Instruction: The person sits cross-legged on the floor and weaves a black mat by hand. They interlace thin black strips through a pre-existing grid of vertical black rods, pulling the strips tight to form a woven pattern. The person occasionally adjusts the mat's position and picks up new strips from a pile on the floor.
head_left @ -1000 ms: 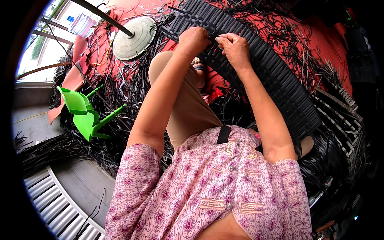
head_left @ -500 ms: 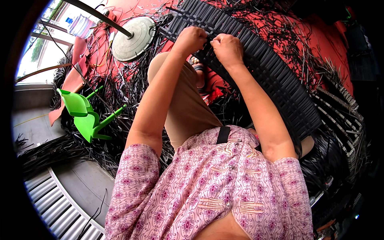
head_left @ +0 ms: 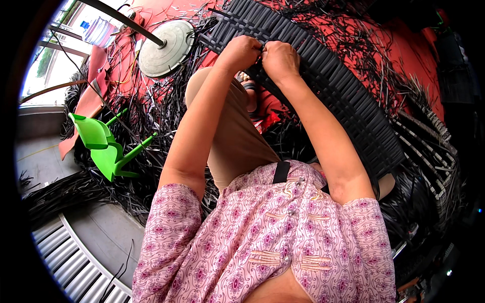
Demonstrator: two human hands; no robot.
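A long, curved panel of black woven flat strips (head_left: 336, 83) lies across my lap, running from the upper middle down to the right. Loose strip ends stick out at its upper left end. My left hand (head_left: 241, 52) is closed at the panel's near edge, knuckles up. Beside it my right hand (head_left: 281, 60) is closed in a pinch, its fingertips meeting those of the left. Whatever sits between the fingers, probably a strip of the weave, is hidden by the hands.
Piles of loose black strips (head_left: 161, 113) cover much of the red floor (head_left: 414, 65). A small green plastic chair (head_left: 103, 161) lies tipped at left. Behind it stands a round grey base with a pole (head_left: 169, 50). White slats (head_left: 76, 257) are at lower left, a strip-wrapped frame (head_left: 422, 146) at right.
My right hand has moved slightly left and turned, closing the small gap to my left hand. The left hand has barely moved. The view has shifted a little.
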